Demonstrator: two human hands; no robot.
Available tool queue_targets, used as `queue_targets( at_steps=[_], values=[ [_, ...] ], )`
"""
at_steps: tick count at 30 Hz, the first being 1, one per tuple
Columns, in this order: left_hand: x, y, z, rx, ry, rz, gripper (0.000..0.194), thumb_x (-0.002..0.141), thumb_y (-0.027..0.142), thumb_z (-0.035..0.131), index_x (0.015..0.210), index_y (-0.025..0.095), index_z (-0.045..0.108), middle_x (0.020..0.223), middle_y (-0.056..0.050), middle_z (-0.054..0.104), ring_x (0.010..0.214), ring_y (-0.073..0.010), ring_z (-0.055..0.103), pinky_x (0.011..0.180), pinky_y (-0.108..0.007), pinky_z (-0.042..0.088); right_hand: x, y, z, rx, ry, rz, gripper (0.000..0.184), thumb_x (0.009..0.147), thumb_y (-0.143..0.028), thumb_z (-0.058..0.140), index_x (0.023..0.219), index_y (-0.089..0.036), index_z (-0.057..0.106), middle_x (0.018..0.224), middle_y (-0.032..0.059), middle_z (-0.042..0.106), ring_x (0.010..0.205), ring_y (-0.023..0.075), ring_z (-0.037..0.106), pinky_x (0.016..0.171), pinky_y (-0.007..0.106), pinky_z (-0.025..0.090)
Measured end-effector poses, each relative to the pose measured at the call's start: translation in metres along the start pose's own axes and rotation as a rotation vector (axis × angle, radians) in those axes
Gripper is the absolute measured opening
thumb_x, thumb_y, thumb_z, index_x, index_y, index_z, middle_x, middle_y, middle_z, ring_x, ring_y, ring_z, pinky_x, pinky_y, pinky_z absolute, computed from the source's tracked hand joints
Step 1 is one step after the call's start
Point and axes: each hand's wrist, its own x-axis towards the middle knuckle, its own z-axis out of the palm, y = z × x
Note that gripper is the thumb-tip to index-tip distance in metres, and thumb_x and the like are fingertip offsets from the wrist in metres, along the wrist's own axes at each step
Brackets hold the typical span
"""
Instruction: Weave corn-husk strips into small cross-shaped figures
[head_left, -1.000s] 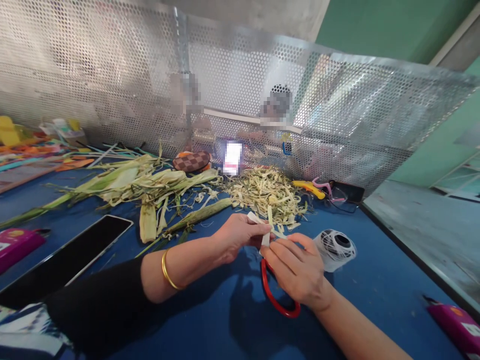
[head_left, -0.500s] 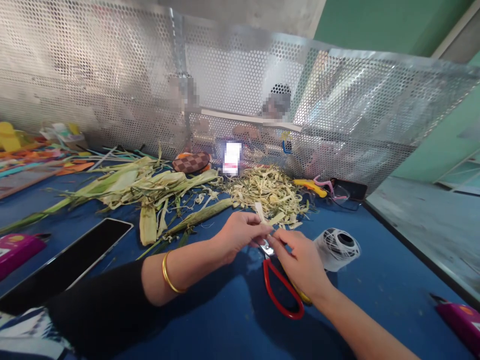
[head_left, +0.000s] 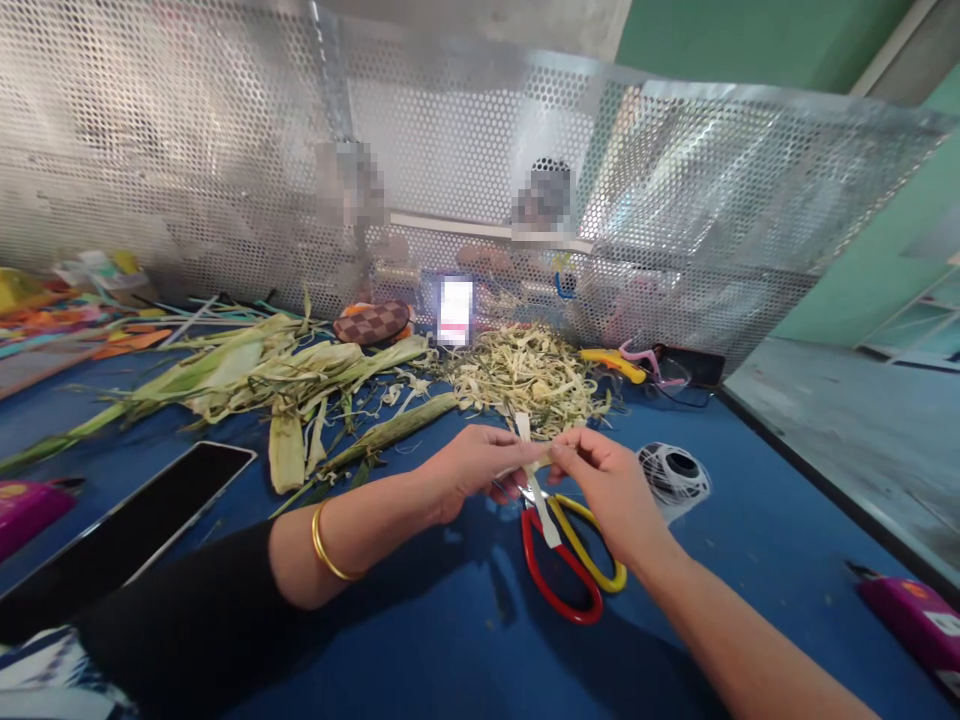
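Note:
My left hand (head_left: 469, 470) and my right hand (head_left: 607, 485) meet above the blue table (head_left: 420, 640), both pinching pale leaf strips (head_left: 534, 460) between fingertips. One strip sticks up from the pinch, another hangs down over the scissors. Scissors (head_left: 566, 550) with one red and one yellow handle loop lie flat on the table right under my hands. A gold bangle sits on my left wrist.
A pile of cut leaf shreds (head_left: 525, 375) and long green leaves (head_left: 255, 365) lie behind. A phone (head_left: 127, 535) lies at the left, a small white fan (head_left: 675, 475) to the right, magenta packets (head_left: 911, 620) at both edges. A perforated metal screen (head_left: 225, 160) closes the back, with people behind it.
My right hand let go of the scissors, which now lie on the table. It rose to join the left hand on the leaf strips.

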Motion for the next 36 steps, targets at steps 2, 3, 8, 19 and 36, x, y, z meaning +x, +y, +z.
queue_targets(
  at_steps=[2, 3, 8, 19, 36],
  values=[
    [0.0, -0.001, 0.001, 0.035, -0.005, 0.025, 0.037, 0.058, 0.047, 0.076, 0.056, 0.015, 0.058, 0.048, 0.003, 0.05, 0.045, -0.0076, 0.045, 0.046, -0.022, 0.036, 0.0, 0.0, 0.0, -0.037, 0.022, -0.022, 0.025, 0.077, -0.04, 0.061, 0.064, -0.02, 0.059, 0.057, -0.0006, 0.058, 0.06, 0.0157, 0.053, 0.063, 0.028, 0.04],
    [0.0, -0.001, 0.002, 0.044, -0.007, 0.034, 0.033, 0.059, 0.043, 0.076, 0.056, 0.015, 0.059, 0.046, 0.004, 0.048, 0.044, -0.0071, 0.043, 0.046, -0.022, 0.035, 0.0, 0.0, -0.001, -0.039, 0.045, -0.029, 0.024, 0.076, -0.039, 0.061, 0.063, -0.02, 0.058, 0.057, -0.0008, 0.058, 0.06, 0.0156, 0.052, 0.063, 0.029, 0.04],
    [0.0, -0.001, 0.001, 0.091, -0.024, 0.029, 0.023, 0.062, 0.033, 0.07, 0.054, 0.015, 0.059, 0.043, 0.005, 0.047, 0.042, -0.0069, 0.041, 0.047, -0.022, 0.036, 0.002, 0.001, -0.003, -0.178, 0.058, -0.105, 0.024, 0.079, -0.039, 0.057, 0.065, -0.02, 0.06, 0.062, 0.0011, 0.06, 0.066, 0.0174, 0.054, 0.065, 0.03, 0.04],
    [-0.003, -0.008, 0.005, 0.211, -0.183, 0.07, 0.03, 0.068, 0.039, 0.065, 0.051, 0.015, 0.056, 0.045, 0.004, 0.048, 0.044, -0.0074, 0.041, 0.047, -0.022, 0.033, -0.003, -0.003, 0.006, 0.1, -0.028, 0.099, 0.025, 0.065, -0.04, 0.068, 0.059, -0.018, 0.056, 0.059, -0.0032, 0.05, 0.059, 0.0122, 0.042, 0.055, 0.025, 0.034],
    [0.002, -0.003, 0.002, 0.074, 0.022, 0.005, 0.045, 0.072, 0.058, 0.06, 0.059, 0.015, 0.059, 0.052, 0.001, 0.056, 0.047, -0.008, 0.049, 0.05, -0.021, 0.038, 0.008, 0.005, -0.006, 0.153, 0.057, 0.19, 0.041, 0.068, -0.058, 0.066, 0.077, -0.018, 0.067, 0.069, 0.0013, 0.062, 0.069, 0.0172, 0.056, 0.066, 0.03, 0.042]
  ],
)
